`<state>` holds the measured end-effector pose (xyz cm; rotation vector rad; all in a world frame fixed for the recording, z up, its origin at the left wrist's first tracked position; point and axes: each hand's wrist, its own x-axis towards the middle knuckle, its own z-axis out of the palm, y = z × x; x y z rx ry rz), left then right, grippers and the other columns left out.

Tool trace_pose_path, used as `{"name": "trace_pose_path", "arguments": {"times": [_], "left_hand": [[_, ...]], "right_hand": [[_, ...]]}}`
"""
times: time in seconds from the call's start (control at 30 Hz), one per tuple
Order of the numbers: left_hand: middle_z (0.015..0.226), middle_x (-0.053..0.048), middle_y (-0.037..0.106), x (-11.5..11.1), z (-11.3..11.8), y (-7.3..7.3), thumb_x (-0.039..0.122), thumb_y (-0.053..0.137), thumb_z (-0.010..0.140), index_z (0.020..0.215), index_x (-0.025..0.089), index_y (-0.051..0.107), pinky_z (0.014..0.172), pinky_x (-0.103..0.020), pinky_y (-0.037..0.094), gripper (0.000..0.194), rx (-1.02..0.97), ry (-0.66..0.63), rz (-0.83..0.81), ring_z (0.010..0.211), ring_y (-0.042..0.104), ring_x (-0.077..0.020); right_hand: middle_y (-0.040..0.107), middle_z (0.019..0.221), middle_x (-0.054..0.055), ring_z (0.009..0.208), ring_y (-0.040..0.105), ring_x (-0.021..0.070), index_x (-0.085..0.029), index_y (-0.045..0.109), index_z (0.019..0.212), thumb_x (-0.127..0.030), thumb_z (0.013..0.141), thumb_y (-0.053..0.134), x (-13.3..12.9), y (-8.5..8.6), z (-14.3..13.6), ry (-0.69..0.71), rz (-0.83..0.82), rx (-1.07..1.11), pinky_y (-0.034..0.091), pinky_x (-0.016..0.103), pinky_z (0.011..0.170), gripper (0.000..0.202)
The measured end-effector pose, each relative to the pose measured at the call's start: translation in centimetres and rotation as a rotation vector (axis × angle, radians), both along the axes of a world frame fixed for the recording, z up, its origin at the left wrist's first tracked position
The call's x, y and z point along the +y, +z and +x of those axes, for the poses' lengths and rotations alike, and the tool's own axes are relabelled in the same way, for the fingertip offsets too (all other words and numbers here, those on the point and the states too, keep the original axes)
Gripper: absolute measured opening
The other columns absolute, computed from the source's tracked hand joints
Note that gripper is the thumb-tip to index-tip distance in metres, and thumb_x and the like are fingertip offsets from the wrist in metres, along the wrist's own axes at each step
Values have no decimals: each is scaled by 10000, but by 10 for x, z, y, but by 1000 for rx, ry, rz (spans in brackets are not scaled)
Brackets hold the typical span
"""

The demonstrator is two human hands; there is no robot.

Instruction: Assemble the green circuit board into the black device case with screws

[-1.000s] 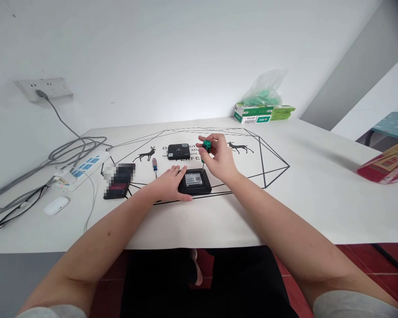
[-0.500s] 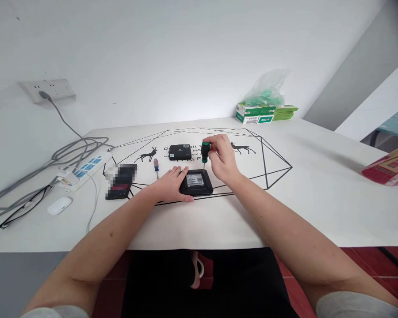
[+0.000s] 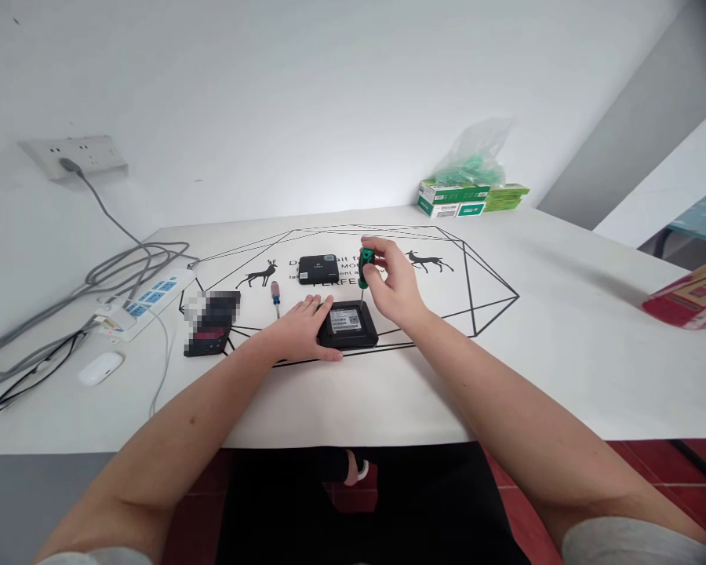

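Note:
A flat black electronic box [image 3: 348, 339] lies on the desk with its white printed label facing up. My left hand [image 3: 299, 329] holds it at its left side, index finger at the back corner and thumb along the front edge. In my right hand [image 3: 395, 284] is a screwdriver [image 3: 366, 268] with a green and black handle, gripped between thumb and fingers. It stands nearly upright, its shaft reaching down to the back edge of the box. Whether the tip sits in a screw is too small to tell.
Behind lies a second black box [image 3: 318, 269]. Left of it is a small screwdriver [image 3: 275, 293], then a partly blurred phone [image 3: 212, 323]. A power strip [image 3: 147, 302], cables, glasses [image 3: 35, 373] and a white case [image 3: 101, 368] lie further left. Green boxes [image 3: 456, 196] stand back right.
The green screwdriver's handle has turned in my right hand, showing more green, and my fingers have shifted around it. My left hand and the box stay in place.

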<state>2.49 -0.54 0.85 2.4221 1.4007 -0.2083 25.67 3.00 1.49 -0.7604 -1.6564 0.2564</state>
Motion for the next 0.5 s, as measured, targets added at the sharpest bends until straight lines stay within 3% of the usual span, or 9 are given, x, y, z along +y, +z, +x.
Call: {"name": "trace_pose_path", "arguments": {"times": [0.07, 0.17, 0.27, 0.37, 0.5], "left_hand": [[1843, -220, -33, 0, 0, 0, 933, 587, 837, 1786, 116, -40, 1386, -551, 126, 1400, -2, -2, 2, 1726, -11, -411], [1843, -215, -40, 0, 0, 0, 927, 586, 844, 1788, 120, -35, 1386, -557, 126, 1389, 0, -3, 3, 1725, -12, -416], [1843, -216, -40, -1, 0, 0, 923, 585, 849, 1789, 117, -28, 1383, -566, 134, 1382, -1, -3, 3, 1723, 7, -425], [1842, -223, -18, -1, 0, 0, 915, 598, 847, 1790, 116, -14, 1375, -589, 154, 1379, -16, -3, 11, 1720, 20, -439], [1839, -238, 6, 0, -2, -2, 908, 617, 845, 1790, 109, 5, 1369, -598, 175, 1380, -27, -13, 24, 1717, 39, -449]], "right_hand": [[672, 1299, 107, 1199, 671, 266, -282, 659, 1243, -141, 955, 500, 1, 0, 1, -43, 55, -7, 635, 493, 945, 358], [641, 1130, 82, 1064, 669, 250, -290, 703, 1198, -117, 968, 456, 3, 1, 4, -96, 85, -11, 625, 501, 927, 379], [664, 1109, 67, 1050, 675, 244, -294, 691, 1186, -148, 986, 467, 2, 3, 4, -64, 51, -12, 618, 496, 937, 334], [676, 1130, 62, 1009, 679, 237, -282, 644, 1173, -291, 969, 629, 1, 5, 3, -56, -35, 15, 628, 451, 849, 205], [678, 1145, 56, 938, 680, 213, -265, 606, 1135, -341, 834, 813, 2, 5, 1, -57, -103, 39, 634, 440, 830, 373]]}}
